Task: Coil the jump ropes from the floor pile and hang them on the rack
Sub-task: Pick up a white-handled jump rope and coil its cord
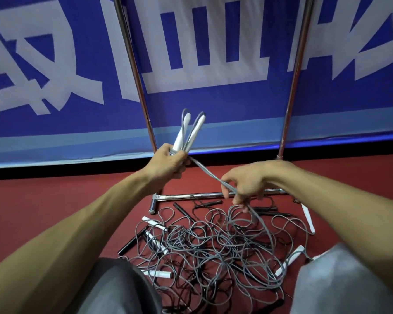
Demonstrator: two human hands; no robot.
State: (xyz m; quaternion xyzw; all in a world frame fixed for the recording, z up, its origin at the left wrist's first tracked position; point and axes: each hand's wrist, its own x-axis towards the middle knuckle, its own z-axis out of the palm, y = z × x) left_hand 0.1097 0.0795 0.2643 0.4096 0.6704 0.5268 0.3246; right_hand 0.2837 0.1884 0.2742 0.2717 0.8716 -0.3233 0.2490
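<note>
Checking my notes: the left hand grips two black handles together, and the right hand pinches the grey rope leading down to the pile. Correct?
No: the handles in the left hand are white, not black; the head view shows it. The right hand does pinch the grey rope leading down to the pile.

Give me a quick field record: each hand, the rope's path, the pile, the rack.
left hand: grips two white handles, pointing up, with the grey rope
right hand: pinches the same rope lower down
rope path: from left hand through right hand, down into the pile
pile: tangled grey and black ropes with white and black handles, on the red floor
rack: metal frame behind the pile; no rope hung on the parts in view
</note>
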